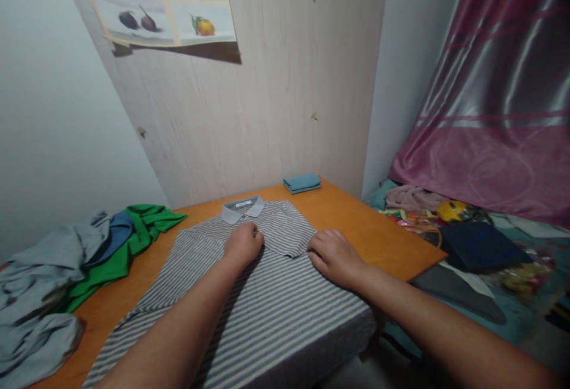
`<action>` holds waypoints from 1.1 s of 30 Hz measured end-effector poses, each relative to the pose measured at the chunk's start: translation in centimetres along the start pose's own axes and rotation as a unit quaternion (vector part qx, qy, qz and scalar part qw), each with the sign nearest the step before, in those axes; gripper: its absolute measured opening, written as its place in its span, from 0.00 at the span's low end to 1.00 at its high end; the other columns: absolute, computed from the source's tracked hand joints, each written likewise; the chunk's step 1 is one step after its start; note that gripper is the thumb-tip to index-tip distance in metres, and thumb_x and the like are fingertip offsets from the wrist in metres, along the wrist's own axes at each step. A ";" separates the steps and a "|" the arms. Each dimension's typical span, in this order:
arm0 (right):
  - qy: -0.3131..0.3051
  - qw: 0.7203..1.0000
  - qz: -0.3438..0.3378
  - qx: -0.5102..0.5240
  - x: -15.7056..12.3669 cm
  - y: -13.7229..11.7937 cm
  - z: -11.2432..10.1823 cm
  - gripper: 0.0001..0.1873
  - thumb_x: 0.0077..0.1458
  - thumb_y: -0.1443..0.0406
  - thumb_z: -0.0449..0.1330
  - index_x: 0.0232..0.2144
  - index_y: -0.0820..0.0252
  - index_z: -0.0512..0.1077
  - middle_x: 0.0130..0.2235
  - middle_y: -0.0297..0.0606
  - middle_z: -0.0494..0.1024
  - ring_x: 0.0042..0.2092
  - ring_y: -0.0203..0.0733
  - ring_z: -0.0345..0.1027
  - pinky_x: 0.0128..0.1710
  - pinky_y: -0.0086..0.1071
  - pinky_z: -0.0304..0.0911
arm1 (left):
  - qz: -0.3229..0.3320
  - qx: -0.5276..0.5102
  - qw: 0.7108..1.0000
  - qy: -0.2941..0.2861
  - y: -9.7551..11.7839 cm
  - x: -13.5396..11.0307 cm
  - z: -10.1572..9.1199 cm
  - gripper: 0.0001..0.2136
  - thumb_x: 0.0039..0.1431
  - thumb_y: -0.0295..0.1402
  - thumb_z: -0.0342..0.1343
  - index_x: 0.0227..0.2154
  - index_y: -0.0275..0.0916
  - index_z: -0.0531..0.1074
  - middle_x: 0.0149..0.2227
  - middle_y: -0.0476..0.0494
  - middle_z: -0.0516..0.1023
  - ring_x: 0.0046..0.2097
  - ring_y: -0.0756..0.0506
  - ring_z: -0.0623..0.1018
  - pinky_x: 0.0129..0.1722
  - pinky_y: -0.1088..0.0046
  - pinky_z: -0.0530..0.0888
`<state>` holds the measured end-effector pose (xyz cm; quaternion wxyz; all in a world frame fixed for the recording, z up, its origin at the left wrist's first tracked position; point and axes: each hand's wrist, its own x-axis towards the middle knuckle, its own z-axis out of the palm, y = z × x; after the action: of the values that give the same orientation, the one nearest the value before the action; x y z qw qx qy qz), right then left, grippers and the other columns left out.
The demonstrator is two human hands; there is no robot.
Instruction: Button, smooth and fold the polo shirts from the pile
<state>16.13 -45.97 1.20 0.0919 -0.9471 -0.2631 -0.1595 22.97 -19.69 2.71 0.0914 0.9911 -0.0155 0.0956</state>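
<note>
A grey-and-white striped polo shirt (276,306) lies flat on an orange table (356,217), its pale collar (243,208) toward the wall. Its right sleeve is folded in over the chest. My left hand (243,245) rests on the shirt just below the collar, fingers curled under and pinching the fabric. My right hand (333,255) lies at the edge of the folded sleeve, fingers bent and gripping the cloth there. Both forearms reach in from the bottom of the head view.
A heap of grey, blue and green clothes (66,276) fills the table's left end. A folded blue cloth (301,183) lies at the back by the wooden panel. To the right, a cluttered bed (472,240) and a maroon curtain (503,98).
</note>
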 end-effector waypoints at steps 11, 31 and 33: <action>-0.049 0.997 -0.053 -0.035 3.0 -2.9 0.5 0.12 0.66 0.63 0.53 0.38 0.59 0.76 0.41 0.44 0.78 0.45 0.47 0.67 0.44 0.38 0.55 | -0.056 -0.007 0.998 -0.017 0.3 1.3 1.0 0.09 0.57 0.37 0.54 0.35 0.41 0.77 0.45 0.33 0.81 0.48 0.33 0.79 0.43 0.61 0.72; -0.019 0.995 0.091 0.037 3.2 -1.5 0.9 0.14 0.65 0.58 0.54 0.40 0.55 0.78 0.42 0.39 0.82 0.44 0.44 0.73 0.41 0.33 0.56 | 0.014 -0.005 1.000 0.020 1.9 0.1 0.0 0.12 0.60 0.34 0.51 0.46 0.43 0.71 0.53 0.38 0.77 0.57 0.37 0.74 0.52 0.60 0.66; -0.043 0.993 0.106 0.028 3.1 -1.5 0.7 0.14 0.64 0.57 0.55 0.40 0.55 0.78 0.43 0.40 0.82 0.46 0.46 0.73 0.41 0.34 0.57 | 0.052 0.007 0.999 0.008 2.1 -0.3 0.3 0.10 0.60 0.34 0.52 0.42 0.43 0.73 0.51 0.38 0.78 0.55 0.36 0.74 0.53 0.59 0.65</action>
<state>18.04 -43.04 1.78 0.1233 -0.9727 -0.1694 -0.1003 22.64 -21.85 2.70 0.0797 0.9888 -0.0652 0.1082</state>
